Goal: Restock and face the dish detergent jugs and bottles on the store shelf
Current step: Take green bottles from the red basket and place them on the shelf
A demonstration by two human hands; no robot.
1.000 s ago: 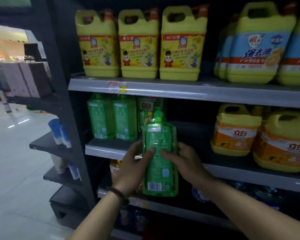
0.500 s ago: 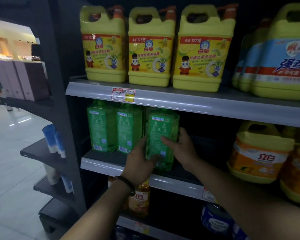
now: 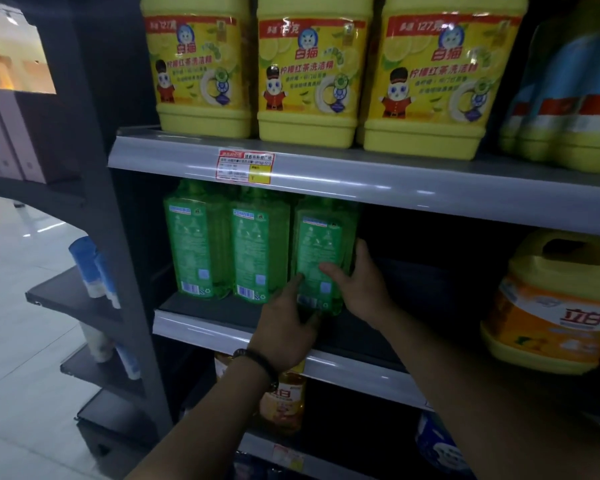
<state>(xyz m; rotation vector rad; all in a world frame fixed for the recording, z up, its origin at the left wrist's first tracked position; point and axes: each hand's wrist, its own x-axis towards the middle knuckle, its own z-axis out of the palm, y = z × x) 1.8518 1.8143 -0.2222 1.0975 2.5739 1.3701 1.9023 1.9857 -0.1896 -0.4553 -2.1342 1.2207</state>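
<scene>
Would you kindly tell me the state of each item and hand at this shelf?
Rightmost green clear plastic bottle, upright on middle shelf, held by both hands.
Two neighbouring green bottles, upright, barcodes facing out.
Left hand, grips bottle's lower left.
Right hand, grips bottle's right side.
Three yellow plastic jugs, upright, labels forward.
Orange-labelled yellow jug, upright.

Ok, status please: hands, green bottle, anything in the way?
Left hand, right hand: both grip green bottle. Bottle on middle shelf, right of two other green bottles. Nothing seen blocking.
</scene>
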